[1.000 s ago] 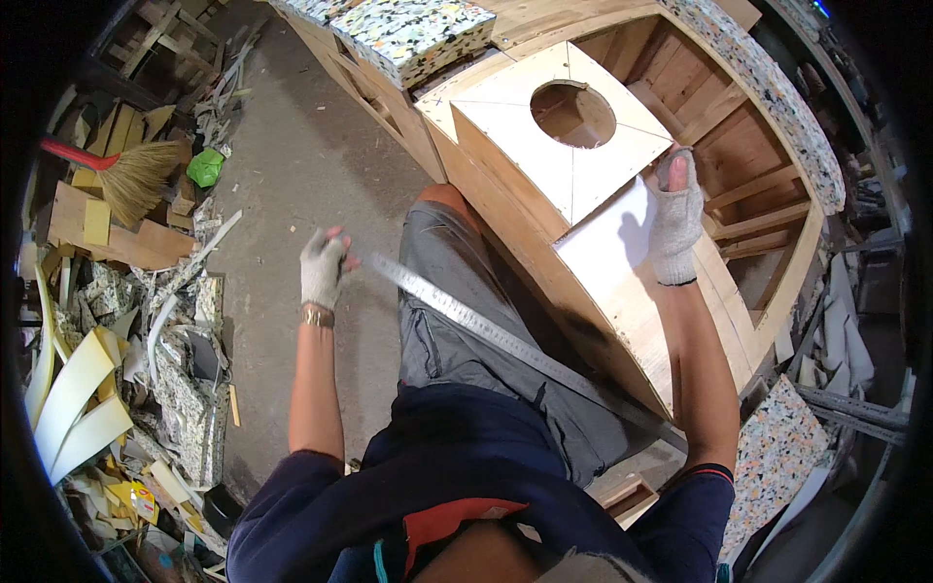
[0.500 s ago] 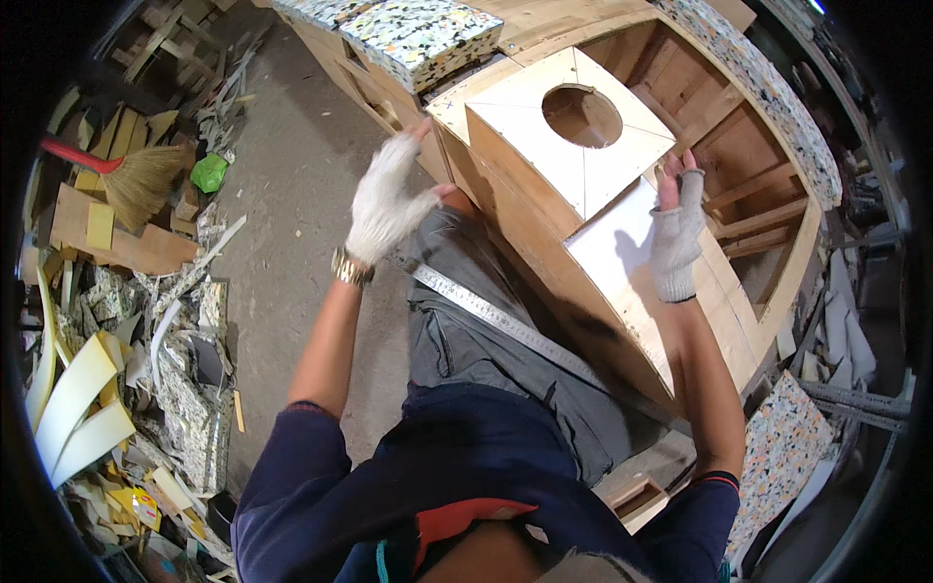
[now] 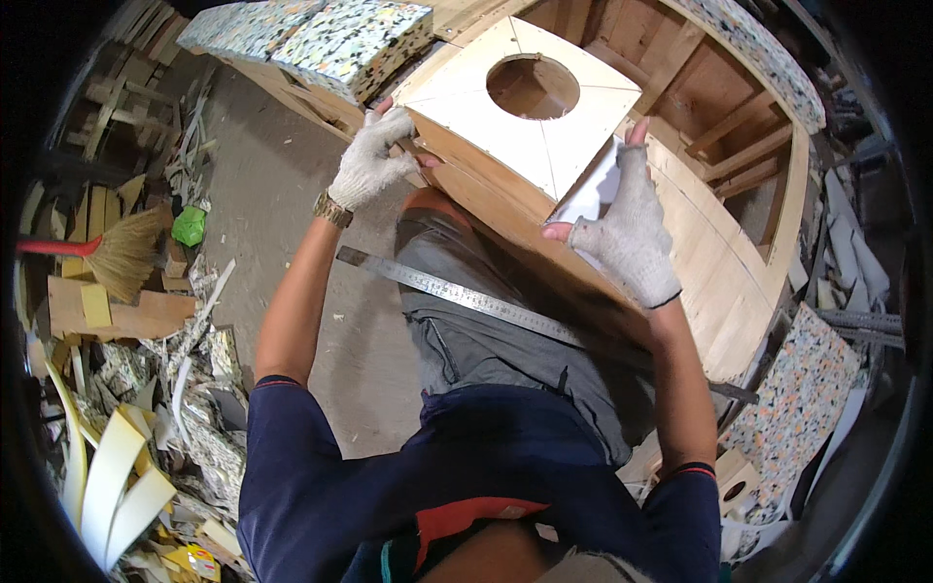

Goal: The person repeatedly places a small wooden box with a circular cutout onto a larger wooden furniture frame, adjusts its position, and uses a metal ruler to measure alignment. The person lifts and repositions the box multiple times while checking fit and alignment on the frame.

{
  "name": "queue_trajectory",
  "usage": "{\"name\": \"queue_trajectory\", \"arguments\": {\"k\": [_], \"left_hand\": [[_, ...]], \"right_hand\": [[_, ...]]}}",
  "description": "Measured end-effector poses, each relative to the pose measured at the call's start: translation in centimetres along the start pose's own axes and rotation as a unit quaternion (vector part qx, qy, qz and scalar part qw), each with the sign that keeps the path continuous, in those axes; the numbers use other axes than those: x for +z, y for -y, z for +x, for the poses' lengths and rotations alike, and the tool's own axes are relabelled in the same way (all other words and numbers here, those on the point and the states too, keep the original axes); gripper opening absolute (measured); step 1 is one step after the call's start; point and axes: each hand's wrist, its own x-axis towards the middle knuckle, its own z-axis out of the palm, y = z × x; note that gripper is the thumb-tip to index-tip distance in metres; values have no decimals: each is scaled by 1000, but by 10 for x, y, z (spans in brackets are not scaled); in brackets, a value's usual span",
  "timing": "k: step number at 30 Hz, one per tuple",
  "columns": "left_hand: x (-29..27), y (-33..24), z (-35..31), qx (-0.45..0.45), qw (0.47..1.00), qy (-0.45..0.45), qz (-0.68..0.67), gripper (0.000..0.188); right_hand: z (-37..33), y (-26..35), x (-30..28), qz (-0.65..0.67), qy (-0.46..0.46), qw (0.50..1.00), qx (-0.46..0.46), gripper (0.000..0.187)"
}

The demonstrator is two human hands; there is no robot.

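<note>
A wooden box (image 3: 486,189) with a pale square top panel (image 3: 466,83) sits on a wooden frame; the panel has a round hole and pencil lines. My left hand (image 3: 376,160), in a whitish fingerless glove, is at the box's left end, thumb and fingers apart; whether they touch the wood I cannot tell. By the opposite end is my right hand (image 3: 630,228), gloved the same way, fingers spread and thumb stretched left. Beneath it lies a white sheet (image 3: 585,199), partly hidden. A metal ruler (image 3: 462,294) rests across my thigh.
Speckled foam blocks (image 3: 355,49) top the frame at the far left. Open wooden compartments (image 3: 724,126) lie to the right, with a speckled foam slab (image 3: 797,389) leaning below. Foam scraps (image 3: 121,476) and a straw broom (image 3: 126,257) are on the left.
My left hand has come in closer to the box's left end. The right hand has turned and spread, its thumb now out to the left. The whole view has shifted slightly.
</note>
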Motion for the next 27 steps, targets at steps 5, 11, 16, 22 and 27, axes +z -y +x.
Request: {"name": "queue_trajectory", "arguments": {"k": [5, 11, 16, 22, 27], "left_hand": [[1, -9, -2, -10, 999, -22, -37, 46], [0, -3, -1, 5, 1000, -21, -16, 40], [3, -2, 0, 13, 999, -33, -28, 38], [4, -1, -4, -21, 999, -34, -23, 40], [6, 8, -3, -52, 997, 3, -56, 42]], "right_hand": [[4, -2, 2, -44, 48, 998, 22, 180], [15, -8, 2, -51, 43, 998, 10, 185], [18, -3, 6, -81, 38, 996, 4, 186], [18, 8, 2, -89, 39, 995, 20, 185], [16, -1, 6, -59, 32, 998, -1, 184]]}}
